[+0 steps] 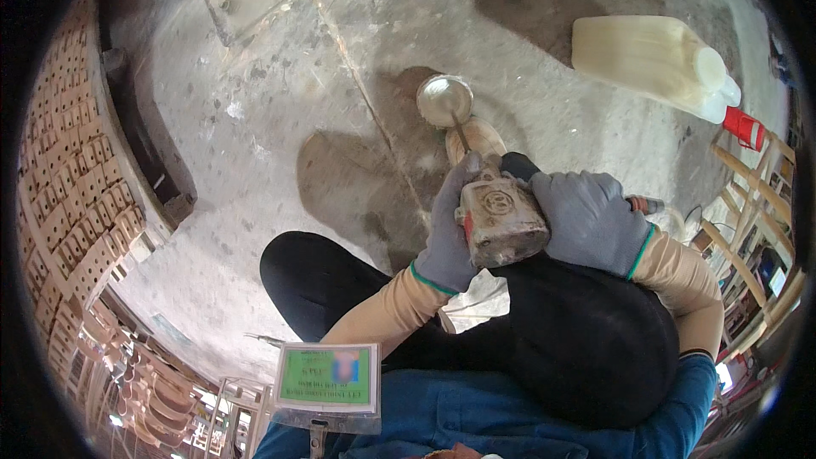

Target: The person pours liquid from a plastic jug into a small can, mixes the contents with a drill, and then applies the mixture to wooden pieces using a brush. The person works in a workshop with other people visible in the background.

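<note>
In the middle of the scene, above the black-clad knees: a dusty hand power tool [501, 221] gripped from both sides. Left hand [450, 234], in a grey glove, closed around the left flank of the tool body; right hand [588, 219], also gloved, wrapped over the rear part. Farther out, a thin shaft ending in a round metal disc [444, 100], just past a pale wooden piece [478, 138] close to the concrete floor [272, 119]. Probably the sanding or polishing step, judged from this pose. Next move likely asking for firm two-handed hold and steady pressure. Far right: a whitish plastic jug [654, 64]. Far left: stacked wooden parts [72, 195].
</note>
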The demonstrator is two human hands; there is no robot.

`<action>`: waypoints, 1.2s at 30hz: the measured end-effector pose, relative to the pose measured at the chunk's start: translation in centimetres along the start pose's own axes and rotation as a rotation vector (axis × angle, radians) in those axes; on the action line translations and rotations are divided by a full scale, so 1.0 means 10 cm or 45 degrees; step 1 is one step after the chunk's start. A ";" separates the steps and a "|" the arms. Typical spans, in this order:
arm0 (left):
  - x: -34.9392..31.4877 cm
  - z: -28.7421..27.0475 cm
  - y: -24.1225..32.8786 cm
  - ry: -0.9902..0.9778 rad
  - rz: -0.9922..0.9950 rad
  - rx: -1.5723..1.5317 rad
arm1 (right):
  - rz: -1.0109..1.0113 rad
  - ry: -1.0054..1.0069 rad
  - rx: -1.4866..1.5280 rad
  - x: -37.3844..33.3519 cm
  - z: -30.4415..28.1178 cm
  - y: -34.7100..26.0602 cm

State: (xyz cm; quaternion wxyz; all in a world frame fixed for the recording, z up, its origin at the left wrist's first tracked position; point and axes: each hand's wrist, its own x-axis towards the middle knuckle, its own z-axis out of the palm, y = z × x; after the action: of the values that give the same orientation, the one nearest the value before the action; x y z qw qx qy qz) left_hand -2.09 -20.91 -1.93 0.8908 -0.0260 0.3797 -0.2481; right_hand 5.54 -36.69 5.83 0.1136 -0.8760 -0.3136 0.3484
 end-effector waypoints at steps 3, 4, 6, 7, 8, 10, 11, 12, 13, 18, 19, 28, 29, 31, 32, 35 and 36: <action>-0.08 0.02 -0.02 0.076 0.164 0.245 | -0.006 -0.030 0.003 0.05 -0.04 0.00; -0.04 -0.12 0.03 -0.009 0.046 0.023 | 0.013 -0.060 0.021 0.07 -0.04 -0.02; -0.03 -0.18 0.08 -0.145 -0.057 -0.235 | 0.053 -0.125 0.061 0.11 -0.03 -0.06; -0.04 -0.20 0.08 -0.200 -0.040 -0.268 | 0.022 -0.095 0.048 0.14 -0.03 -0.07; -0.03 -0.20 0.09 -0.260 -0.027 -0.302 | -0.006 -0.064 0.029 0.16 -0.04 -0.07; 0.01 -0.20 0.15 -0.265 -0.003 -0.225 | -0.013 -0.019 0.009 0.18 -0.07 -0.08; 0.03 -0.17 0.17 -0.262 0.009 -0.187 | 0.005 -0.009 0.012 0.18 -0.10 -0.09; 0.03 -0.13 0.17 -0.165 0.060 -0.013 | 0.024 0.001 0.015 0.18 -0.11 -0.10; 0.04 -0.10 0.15 -0.069 0.109 0.162 | 0.020 0.015 0.028 0.16 -0.09 -0.08; 0.10 -0.12 0.11 -0.169 0.003 -0.056 | 0.041 0.033 0.024 0.09 -0.05 -0.05; 0.08 -0.13 0.10 -0.258 0.025 -0.083 | 0.023 0.046 0.002 0.10 -0.04 -0.04; 0.04 0.02 0.02 0.005 0.143 0.264 | 0.014 0.070 -0.004 0.04 -0.07 -0.03; 0.06 0.02 0.02 0.041 0.065 0.177 | 0.025 0.042 -0.017 0.02 -0.06 -0.01; 0.03 0.02 0.03 0.036 -0.041 0.023 | 0.033 0.009 -0.007 0.00 -0.03 -0.01; 0.01 0.04 0.04 0.027 -0.088 -0.054 | 0.026 0.006 0.009 0.00 -0.04 -0.03; 0.00 -0.09 -0.01 -0.205 0.078 -0.027 | 0.032 -0.053 0.040 0.04 -0.04 -0.05; -0.03 -0.06 -0.02 -0.202 0.147 0.085 | 0.043 -0.085 0.050 0.04 -0.02 -0.05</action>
State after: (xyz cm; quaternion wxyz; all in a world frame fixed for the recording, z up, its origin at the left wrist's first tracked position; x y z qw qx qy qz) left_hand -2.74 -20.88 -2.12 0.9313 0.0059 0.3004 -0.2061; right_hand 5.72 -36.07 5.96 0.1142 -0.8667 -0.2954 0.3853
